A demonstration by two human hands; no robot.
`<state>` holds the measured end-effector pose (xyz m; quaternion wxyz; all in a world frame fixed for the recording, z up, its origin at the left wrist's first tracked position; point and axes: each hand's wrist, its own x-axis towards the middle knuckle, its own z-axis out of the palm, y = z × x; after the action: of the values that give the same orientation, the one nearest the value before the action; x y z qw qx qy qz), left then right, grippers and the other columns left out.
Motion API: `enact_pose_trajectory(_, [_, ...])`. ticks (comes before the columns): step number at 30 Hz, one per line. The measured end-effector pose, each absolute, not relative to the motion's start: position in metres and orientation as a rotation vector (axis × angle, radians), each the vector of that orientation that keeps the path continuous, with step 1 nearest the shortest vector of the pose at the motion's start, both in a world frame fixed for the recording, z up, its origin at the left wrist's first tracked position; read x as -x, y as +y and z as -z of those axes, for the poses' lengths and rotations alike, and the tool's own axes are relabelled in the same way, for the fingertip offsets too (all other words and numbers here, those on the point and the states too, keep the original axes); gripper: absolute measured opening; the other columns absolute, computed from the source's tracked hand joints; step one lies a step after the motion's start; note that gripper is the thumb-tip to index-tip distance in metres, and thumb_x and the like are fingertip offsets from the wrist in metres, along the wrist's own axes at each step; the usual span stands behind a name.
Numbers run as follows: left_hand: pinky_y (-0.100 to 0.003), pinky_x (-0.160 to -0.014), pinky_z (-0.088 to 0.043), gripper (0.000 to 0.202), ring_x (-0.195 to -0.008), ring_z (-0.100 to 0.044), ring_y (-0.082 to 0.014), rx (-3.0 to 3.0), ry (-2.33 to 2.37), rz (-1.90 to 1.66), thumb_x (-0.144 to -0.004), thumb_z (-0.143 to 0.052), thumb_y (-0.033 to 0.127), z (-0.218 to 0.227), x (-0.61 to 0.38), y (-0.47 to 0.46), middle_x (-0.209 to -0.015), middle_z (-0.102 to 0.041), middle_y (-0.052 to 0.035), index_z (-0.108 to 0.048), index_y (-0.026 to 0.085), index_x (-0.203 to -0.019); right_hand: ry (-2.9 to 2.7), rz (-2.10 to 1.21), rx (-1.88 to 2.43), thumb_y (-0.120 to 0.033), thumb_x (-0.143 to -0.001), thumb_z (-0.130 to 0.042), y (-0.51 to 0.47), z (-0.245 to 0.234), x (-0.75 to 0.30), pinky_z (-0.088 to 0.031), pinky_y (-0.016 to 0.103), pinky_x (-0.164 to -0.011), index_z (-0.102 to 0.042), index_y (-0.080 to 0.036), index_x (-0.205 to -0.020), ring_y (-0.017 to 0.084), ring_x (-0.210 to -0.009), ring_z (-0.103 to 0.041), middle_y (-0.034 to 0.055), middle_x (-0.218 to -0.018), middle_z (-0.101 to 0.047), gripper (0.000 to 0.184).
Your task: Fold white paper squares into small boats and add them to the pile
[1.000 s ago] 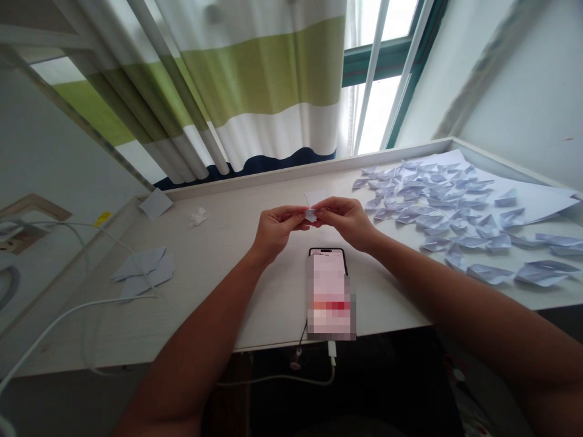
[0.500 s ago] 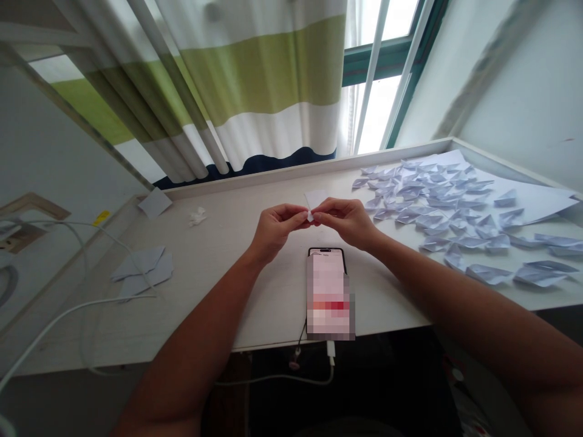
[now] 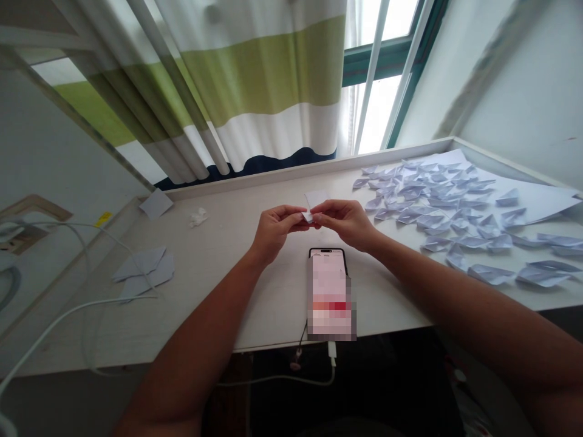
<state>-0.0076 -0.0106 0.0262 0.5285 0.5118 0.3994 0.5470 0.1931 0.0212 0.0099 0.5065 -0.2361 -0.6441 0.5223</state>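
Observation:
Between my fingertips is a small folded piece of white paper (image 3: 308, 216), mostly covered by the fingers. My left hand (image 3: 277, 227) pinches it from the left, thumb and index finger closed on its edge. From the right, my right hand (image 3: 344, 220) pinches the same paper, the two hands almost touching. Both hands hover over the table above a phone (image 3: 328, 285). Just behind the fingers a flat white paper square (image 3: 316, 198) shows, partly hidden by my right hand. Many folded paper boats (image 3: 437, 194) spread over the table to the right.
Paper squares (image 3: 148, 273) lie at the left, with another square (image 3: 156, 204) in the back left corner. A crumpled bit of paper (image 3: 198, 216) sits nearby. White cables (image 3: 59, 315) loop over the left side. A charging cable (image 3: 331, 352) runs from the phone over the table's front edge.
The fingers have shifted slightly on the folded paper, and a little more of its white face shows between them. Both hands stay in nearly the same place.

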Motion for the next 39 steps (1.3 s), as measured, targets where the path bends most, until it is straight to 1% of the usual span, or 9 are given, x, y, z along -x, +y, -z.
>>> enact_pose_trajectory(7, [-0.042,-0.094,-0.068,0.025,-0.079,-0.081,-0.0207,-1.209,0.943,-1.313,-0.076,-0.091,0.035,-0.029,0.006,-0.013,-0.082,-0.083,-0.0058,-0.084,0.015,-0.09,-1.519,-1.261,0.612,-0.053,-0.078,-0.099,0.022,-0.008,-0.194,-0.067,0.039,-0.077,-0.086,-0.021,-0.098,0.018,-0.077,-0.075,0.0044,-0.084,-0.082,0.04])
enact_pose_trajectory(13, [-0.044,-0.091,-0.069,0.044,-0.079,-0.081,-0.022,-1.25,0.998,-1.31,-0.071,-0.1,0.046,-0.027,0.008,-0.01,-0.085,-0.084,-0.0074,-0.083,0.014,-0.097,-1.531,-1.253,0.624,-0.055,-0.077,-0.099,0.023,-0.007,-0.193,-0.067,0.039,-0.077,-0.086,-0.021,-0.097,0.019,-0.076,-0.076,0.0048,-0.085,-0.083,0.042])
enact_pose_trajectory(17, [-0.04,-0.084,-0.068,0.045,-0.08,-0.08,-0.0222,-1.341,1.012,-1.322,-0.073,-0.099,0.051,-0.025,0.01,-0.008,-0.086,-0.083,-0.0078,-0.082,0.014,-0.094,-1.546,-1.268,0.672,-0.059,-0.078,-0.096,0.025,-0.005,-0.193,-0.066,0.037,-0.074,-0.085,-0.02,-0.096,0.018,-0.074,-0.076,0.0062,-0.088,-0.084,0.045])
enact_pose_trajectory(20, [-0.035,-0.074,-0.066,0.042,-0.077,-0.078,-0.0202,-1.413,1.022,-1.347,-0.076,-0.096,0.052,-0.022,0.009,-0.006,-0.084,-0.082,-0.0061,-0.079,0.015,-0.089,-1.597,-1.232,0.69,-0.061,-0.083,-0.092,0.023,-0.006,-0.193,-0.064,0.035,-0.069,-0.084,-0.019,-0.089,0.017,-0.068,-0.074,0.005,-0.078,-0.081,0.043])
enact_pose_trajectory(22, [-0.033,-0.072,-0.064,0.042,-0.077,-0.076,-0.0191,-1.438,1.024,-1.355,-0.079,-0.094,0.053,-0.021,0.007,-0.005,-0.083,-0.081,-0.0055,-0.077,0.016,-0.089,-1.62,-1.176,0.695,-0.059,-0.086,-0.09,0.02,-0.009,-0.192,-0.062,0.034,-0.065,-0.081,-0.019,-0.084,0.017,-0.064,-0.072,0.0033,-0.07,-0.078,0.041])
enact_pose_trajectory(25, [-0.032,-0.073,-0.062,0.045,-0.08,-0.077,-0.02,-1.403,1.021,-1.345,-0.08,-0.093,0.055,-0.021,0.005,-0.007,-0.084,-0.08,-0.0059,-0.076,0.016,-0.095,-1.594,-1.095,0.719,-0.058,-0.087,-0.089,0.016,-0.012,-0.19,-0.06,0.033,-0.06,-0.078,-0.019,-0.08,0.016,-0.06,-0.07,0.0021,-0.066,-0.075,0.041])
enact_pose_trajectory(28, [-0.031,-0.072,-0.059,0.049,-0.084,-0.078,-0.0209,-1.381,1.01,-1.311,-0.077,-0.095,0.055,-0.022,0.004,-0.008,-0.087,-0.08,-0.0062,-0.078,0.017,-0.102,-1.539,-1.062,0.727,-0.06,-0.084,-0.091,0.015,-0.013,-0.187,-0.061,0.033,-0.056,-0.078,-0.019,-0.082,0.016,-0.056,-0.07,0.0016,-0.067,-0.074,0.043])
enact_pose_trajectory(35, [-0.03,-0.07,-0.055,0.033,-0.073,-0.067,-0.016,-1.541,1.025,-1.321,-0.08,-0.093,0.046,-0.025,0.006,-0.009,-0.078,-0.075,-0.0033,-0.078,0.018,-0.088,-1.602,-1.165,0.676,-0.064,-0.081,-0.092,0.014,-0.009,-0.186,-0.062,0.033,-0.055,-0.08,-0.019,-0.088,0.016,-0.058,-0.072,0.0035,-0.077,-0.078,0.047])
enact_pose_trajectory(39, [-0.03,-0.073,-0.055,0.033,-0.075,-0.069,-0.0166,-1.654,1.066,-1.312,-0.081,-0.094,0.045,-0.026,0.008,-0.011,-0.081,-0.075,-0.0031,-0.077,0.019,-0.093,-1.671,-1.106,0.711,-0.064,-0.085,-0.09,0.013,-0.009,-0.189,-0.061,0.033,-0.056,-0.077,-0.019,-0.087,0.018,-0.059,-0.073,0.0027,-0.071,-0.076,0.047])
